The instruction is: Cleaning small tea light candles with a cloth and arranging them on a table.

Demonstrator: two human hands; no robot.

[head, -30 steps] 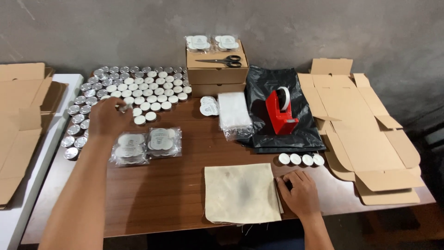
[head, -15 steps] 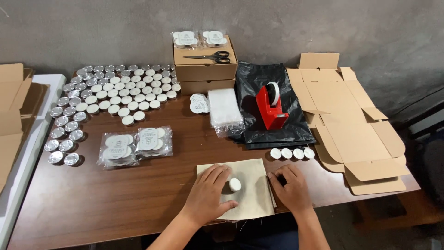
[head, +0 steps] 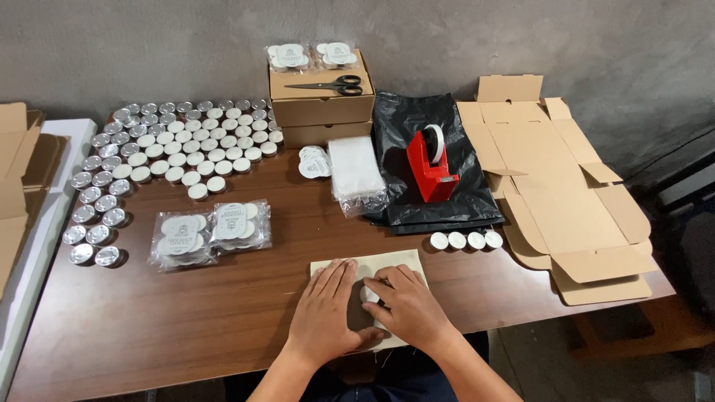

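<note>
Tealight candle (head: 368,293), small, round and white, sat on a beige cloth pouch (head: 398,262) at the near edge of the brown wooden worktop (head: 223,320). Both hands lay flat on the pouch, side by side and touching at the candle: the left hand (head: 326,311) pressed the cloth palm-down with its fingers spread, and the right hand (head: 408,305) curled its fingers round the candle, hiding most of it. Neither hand was clenched; whether the right one truly gripped the candle could not be told.

Just to the right of the pouch, four more white tealights (head: 465,240) stood in a short row, touching one another. Behind them a red tape dispenser (head: 430,165) rested on a black plastic bag (head: 417,134), with a stack of clear plastic sleeves (head: 356,173) beside it and a small pile of round white labels (head: 313,161) next to that. To the left of the pouch lay two clear packets of tealights (head: 210,232). Further back, many loose tealights (head: 179,145) in metal cups spread in rows across the left part of the worktop. Two closed cardboard boxes (head: 322,110) were stacked at the back, carrying black scissors (head: 331,85) and two more packets. A flattened cardboard box (head: 555,186) lay open at the right end.
</note>
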